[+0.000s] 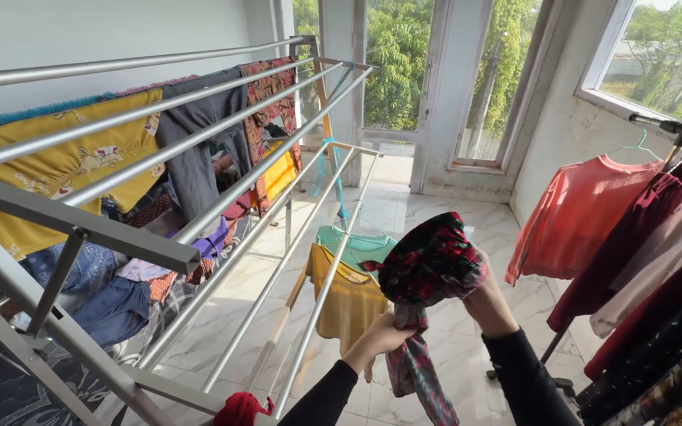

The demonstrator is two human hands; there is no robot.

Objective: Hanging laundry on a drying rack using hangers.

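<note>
So right now I've got this dark floral cloth (429, 264), red and green print on black, up in front of me with both hands, a bit right of the middle of my view and just off the near right end of the metal drying rack (199, 252). My right hand (487, 304) is the higher one, clenched around the bunched-up top part of the cloth, which balloons out above and to the left of that hand like a lumpy ball. My left hand (379, 338) is lower and a little further left, fingers closed on the twisted bit that comes down out of the bundle. From there the rest of the cloth hangs straight down past my left wrist, so its long axis is pretty much vertical, top at my right hand, tail dangling toward the floor (451, 213). The rack's rails run away from me, up and to the left, and my left hand is clearly the nearer one to them, just beside the closest rail. The right hand sits further out, more toward the rail of hanging clothes (633, 237) on my right. Behind the cloth, a yellow shirt (347, 300) and a teal one (353, 243) hang off the rack's end, near but I can't tell if they're touching it
</note>
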